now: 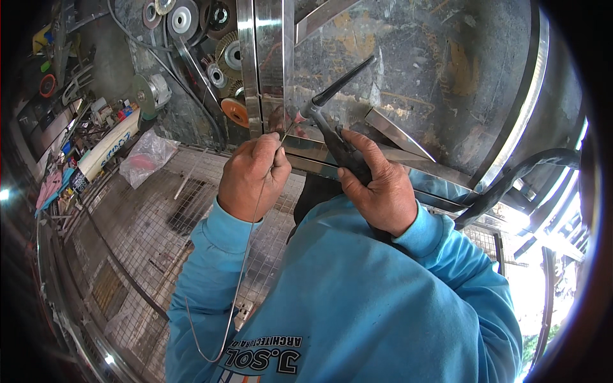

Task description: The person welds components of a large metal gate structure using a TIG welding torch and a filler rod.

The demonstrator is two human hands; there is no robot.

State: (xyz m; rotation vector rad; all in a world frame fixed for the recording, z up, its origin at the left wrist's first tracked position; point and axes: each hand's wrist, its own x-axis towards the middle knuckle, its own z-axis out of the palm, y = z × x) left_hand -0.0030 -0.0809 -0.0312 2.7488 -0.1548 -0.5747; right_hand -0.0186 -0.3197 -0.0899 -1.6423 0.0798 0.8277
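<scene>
My right hand (pixel 381 186) is closed around the black handle of a TIG welding torch (pixel 332 135). The torch's pinkish nozzle points left, close to a joint in a shiny metal tube frame (pixel 271 70). Between the pinched fingers of my left hand (pixel 251 179) is a thin filler rod (pixel 245 262). Its upper end reaches toward the nozzle, while the long tail hangs down past my left sleeve and bends into a hook. A short cut piece of shiny tube (pixel 389 131) lies right of the torch.
Several grinding discs (pixel 183 21) and wire wheels (pixel 231 55) sit at the upper left beside an orange disc (pixel 235 112). A clear plastic bag (pixel 150 158) lies beyond the mesh (pixel 159 236). A thick black hose (pixel 523 172) curves at the right.
</scene>
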